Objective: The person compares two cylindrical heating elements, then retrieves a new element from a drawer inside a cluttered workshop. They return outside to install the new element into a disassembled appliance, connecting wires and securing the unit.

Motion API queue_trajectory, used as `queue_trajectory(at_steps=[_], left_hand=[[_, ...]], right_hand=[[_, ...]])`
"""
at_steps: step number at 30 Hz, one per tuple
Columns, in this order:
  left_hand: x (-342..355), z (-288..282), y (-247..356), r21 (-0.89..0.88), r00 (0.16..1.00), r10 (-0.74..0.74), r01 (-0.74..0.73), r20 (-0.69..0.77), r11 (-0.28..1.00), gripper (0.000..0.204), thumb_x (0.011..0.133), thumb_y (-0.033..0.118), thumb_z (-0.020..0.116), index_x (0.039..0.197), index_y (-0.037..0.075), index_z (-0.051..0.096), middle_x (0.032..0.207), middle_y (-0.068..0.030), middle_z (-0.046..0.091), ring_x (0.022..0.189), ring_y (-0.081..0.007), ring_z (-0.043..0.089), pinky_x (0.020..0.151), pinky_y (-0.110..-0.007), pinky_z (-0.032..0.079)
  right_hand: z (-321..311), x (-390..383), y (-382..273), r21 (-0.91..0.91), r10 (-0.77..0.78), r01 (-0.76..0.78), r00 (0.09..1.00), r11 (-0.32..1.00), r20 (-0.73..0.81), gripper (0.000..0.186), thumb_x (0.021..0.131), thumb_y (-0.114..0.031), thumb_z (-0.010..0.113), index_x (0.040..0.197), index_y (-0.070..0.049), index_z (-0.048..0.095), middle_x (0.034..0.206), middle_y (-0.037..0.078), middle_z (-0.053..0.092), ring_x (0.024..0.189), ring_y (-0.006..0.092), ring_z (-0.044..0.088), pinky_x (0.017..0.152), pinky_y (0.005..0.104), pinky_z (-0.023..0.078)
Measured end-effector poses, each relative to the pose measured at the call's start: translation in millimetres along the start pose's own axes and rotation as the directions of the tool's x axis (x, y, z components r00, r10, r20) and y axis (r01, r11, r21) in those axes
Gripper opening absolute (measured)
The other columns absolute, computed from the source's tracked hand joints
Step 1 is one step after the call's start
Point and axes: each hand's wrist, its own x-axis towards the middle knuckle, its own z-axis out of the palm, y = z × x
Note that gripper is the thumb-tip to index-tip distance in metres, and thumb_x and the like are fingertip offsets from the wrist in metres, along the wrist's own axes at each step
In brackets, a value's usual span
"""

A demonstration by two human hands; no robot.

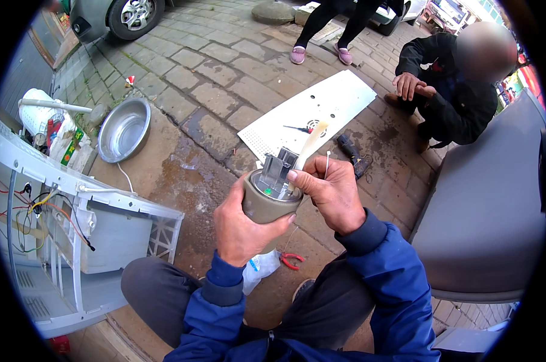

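My left hand [242,229] is wrapped round a grey-brown cylindrical part [262,206], held upright, with a dark translucent housing [275,170] and a small green spot on top. A pale, bent hose [309,143] rises from the top. My right hand [338,196] is closed at the hose's base beside the housing, thumb against it. A thin white strip [328,163], like a cable tie, sticks up from among those fingers. Red-handled pliers [291,261] and a plastic bag [256,273] lie on the ground below my hands.
A white panel [351,90] with a screwdriver and a drill [355,159] lie ahead. A steel basin [124,129] and an opened appliance with wires [67,259] are left, a grey cabinet [478,205] right. A person [442,90] crouches opposite; another's legs [318,27] stand behind. Cars stand at the back.
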Motion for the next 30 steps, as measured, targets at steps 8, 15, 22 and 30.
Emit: queue_trajectory(at_steps=[8,15,22,30], left_hand=[[2,-7,-1,-0.151,0.991,-0.06,0.078,0.12,0.985,0.066,0.063,0.027,0.093,0.117,0.001,0.066,0.104,-0.0169,0.075,0.093,-0.026,0.075,0.084,-0.038,0.058],[-6,-11,0,-0.134,0.968,-0.116,0.148,0.221,0.98,0.065,0.066,0.024,0.091,0.121,0.001,0.064,0.108,-0.0113,0.073,0.098,-0.0177,0.07,0.089,-0.034,0.056],[-7,-13,0,-0.239,0.977,-0.103,0.147,0.188,0.96,0.069,0.064,0.023,0.093,0.122,-0.001,0.064,0.108,-0.013,0.075,0.098,-0.0174,0.072,0.089,-0.034,0.056],[-7,-10,3,-0.158,0.983,-0.088,0.114,0.162,0.981,0.074,0.062,0.023,0.094,0.125,-0.001,0.063,0.109,-0.0146,0.075,0.098,-0.0194,0.073,0.089,-0.035,0.057]], right_hand=[[-1,-4,-10,0.109,0.092,-0.097,0.995,0.989,0.048,0.021,0.096,-0.015,0.073,0.088,0.004,0.071,0.07,-0.001,0.064,0.061,0.0041,0.048,0.053,0.0251,0.037],[-13,7,-23,0.125,0.104,-0.087,0.986,0.988,-0.132,0.021,0.097,-0.016,0.074,0.09,0.003,0.072,0.065,-0.004,0.057,0.054,0.0021,0.041,0.046,0.0229,0.029],[-9,2,-20,0.315,0.145,-0.108,0.985,0.943,-0.098,0.024,0.097,-0.022,0.075,0.098,0.001,0.072,0.061,-0.005,0.045,0.047,0.0037,0.033,0.043,0.0223,0.024],[-5,-1,-15,0.204,0.111,-0.092,0.99,0.975,-0.084,0.024,0.095,-0.023,0.077,0.093,0.001,0.072,0.061,-0.005,0.048,0.048,0.0039,0.035,0.043,0.0237,0.025]])
